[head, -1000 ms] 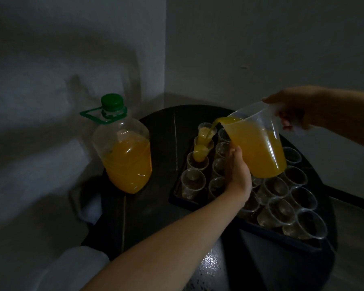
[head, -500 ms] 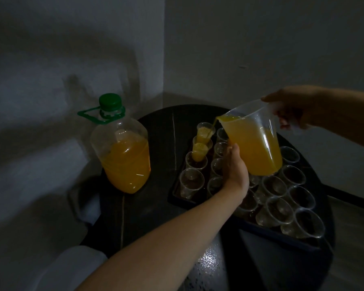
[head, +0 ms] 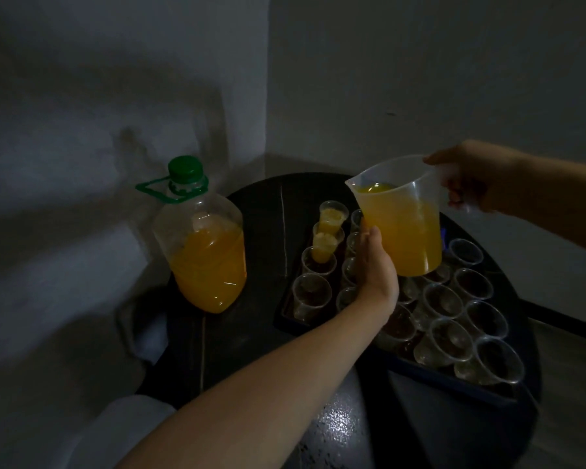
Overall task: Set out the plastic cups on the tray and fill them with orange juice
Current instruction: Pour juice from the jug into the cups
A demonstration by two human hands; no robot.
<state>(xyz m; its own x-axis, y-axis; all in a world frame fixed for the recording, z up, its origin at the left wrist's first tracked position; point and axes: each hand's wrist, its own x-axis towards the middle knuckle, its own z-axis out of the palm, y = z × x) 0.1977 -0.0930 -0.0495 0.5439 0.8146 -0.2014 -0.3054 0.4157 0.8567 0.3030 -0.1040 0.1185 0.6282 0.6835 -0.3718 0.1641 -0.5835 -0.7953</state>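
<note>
Translucent plastic jug of orange juice (head: 400, 228) upright, not pouring: right hand (head: 472, 179) clamped on handle, left hand (head: 374, 265) flat against its side, steadying. Clear plastic cups (head: 444, 336) on dark tray (head: 282, 318) under both hands; two filled.

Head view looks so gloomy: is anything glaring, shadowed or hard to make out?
Head view: dim throughout; a bright glare patch on the glossy table near the bottom edge; soft shadows across the left wall; the juice in the jug and bottle stands out, while the clear cups blur into the dark tray.
</note>
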